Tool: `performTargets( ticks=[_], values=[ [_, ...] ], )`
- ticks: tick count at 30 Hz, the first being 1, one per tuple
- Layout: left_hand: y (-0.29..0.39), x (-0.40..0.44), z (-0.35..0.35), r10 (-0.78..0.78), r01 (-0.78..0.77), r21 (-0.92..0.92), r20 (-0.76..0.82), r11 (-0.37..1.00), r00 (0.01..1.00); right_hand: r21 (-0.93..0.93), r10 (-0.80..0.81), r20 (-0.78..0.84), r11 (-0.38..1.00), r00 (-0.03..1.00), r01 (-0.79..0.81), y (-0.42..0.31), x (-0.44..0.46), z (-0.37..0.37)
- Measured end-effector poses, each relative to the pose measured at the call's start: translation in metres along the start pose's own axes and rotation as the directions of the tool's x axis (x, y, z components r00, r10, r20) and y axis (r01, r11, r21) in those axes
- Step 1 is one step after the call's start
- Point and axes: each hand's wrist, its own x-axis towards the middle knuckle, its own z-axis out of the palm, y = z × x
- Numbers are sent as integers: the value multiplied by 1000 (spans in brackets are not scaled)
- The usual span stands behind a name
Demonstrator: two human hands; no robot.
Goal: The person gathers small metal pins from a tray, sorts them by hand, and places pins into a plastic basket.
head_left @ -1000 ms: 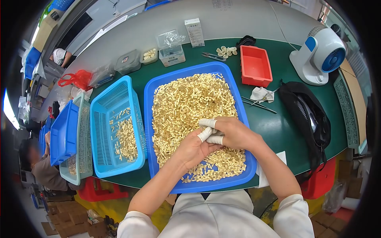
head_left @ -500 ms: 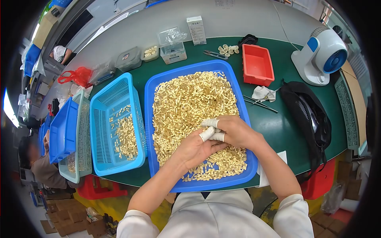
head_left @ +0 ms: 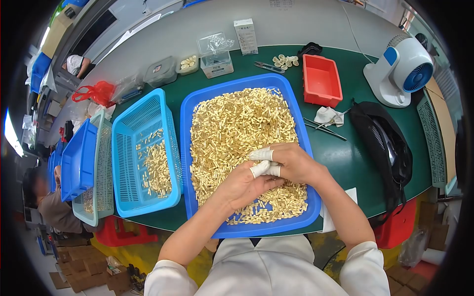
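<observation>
A blue tray [head_left: 185, 148] in front of me is filled with small brass-coloured metal cylinders [head_left: 237, 121]. Over its lower right part my two hands meet. My left hand [head_left: 244, 185] is turned partly palm up, its thumb in a white finger cot and its fingers curled. My right hand [head_left: 294, 163] bends in from the right, white cots on its thumb and forefinger, the fingertips pinched against the left hand's. Whatever lies between the fingertips is hidden by them. To the left, a light blue perforated basket [head_left: 126, 163] holds a smaller heap of the same cylinders.
Beyond the tray stand a red bin [head_left: 321, 93], tweezers [head_left: 326, 130], a white cloth [head_left: 328, 116], snips [head_left: 269, 66] and a white box [head_left: 245, 37]. A fan [head_left: 395, 74] and a black bag [head_left: 380, 143] are at right. Another person [head_left: 64, 207] sits at far left.
My hands stay together in almost the same spot, with only slight finger movement. The tray and basket look the same.
</observation>
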Motion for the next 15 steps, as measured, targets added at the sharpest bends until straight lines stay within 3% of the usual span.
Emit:
performTargets(
  ticks=[5, 8, 12, 15],
  values=[
    [3, -1, 8, -8, 11, 34, -86, 999, 996, 67, -52, -63, 996, 997, 56, -9, 4, 3],
    [2, -1, 5, 20, -20, 78, 2, 997, 1000, 25, -60, -46, 998, 997, 61, -7, 2, 1],
    [-1, 0, 1, 40, -37, 104, -33, 994, 999, -118, -126, -65, 986, 990, 118, -9, 2, -1],
    [-2, 0, -1, 56, -50, 132, -44, 990, 997, -122, -122, -81, 986, 989, 112, -10, 1, 0]
  ],
)
